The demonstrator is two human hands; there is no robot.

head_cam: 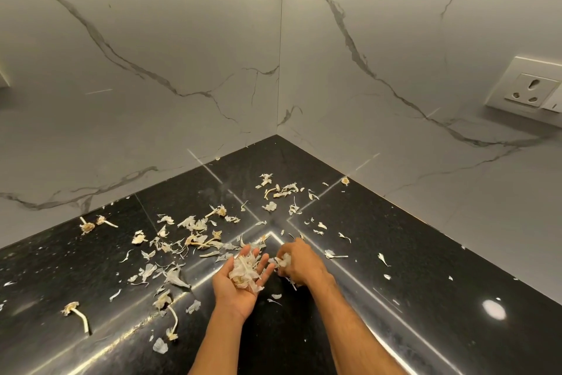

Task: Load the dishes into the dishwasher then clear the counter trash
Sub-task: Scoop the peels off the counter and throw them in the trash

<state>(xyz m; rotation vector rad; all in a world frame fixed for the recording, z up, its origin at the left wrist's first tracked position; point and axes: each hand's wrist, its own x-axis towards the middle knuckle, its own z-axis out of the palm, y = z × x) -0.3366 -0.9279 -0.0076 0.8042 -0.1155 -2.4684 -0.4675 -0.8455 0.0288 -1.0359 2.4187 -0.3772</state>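
Note:
Dry garlic skins and stems point(194, 231) lie scattered over the black granite counter point(395, 268) in a corner. My left hand point(237, 286) is turned palm up just above the counter, fingers relaxed, with a heap of collected skins point(244, 269) lying on the palm. Right beside it, my right hand point(299, 262) has its fingers curled round a small clump of skins point(283, 260), close to the left hand's fingertips. No dishes or dishwasher are in view.
Two marble-patterned walls point(182, 70) meet at the corner behind the counter. A white wall socket point(530, 90) sits on the right wall. More skins lie near the corner point(278, 189), and stems with root ends lie at the left point(76, 312).

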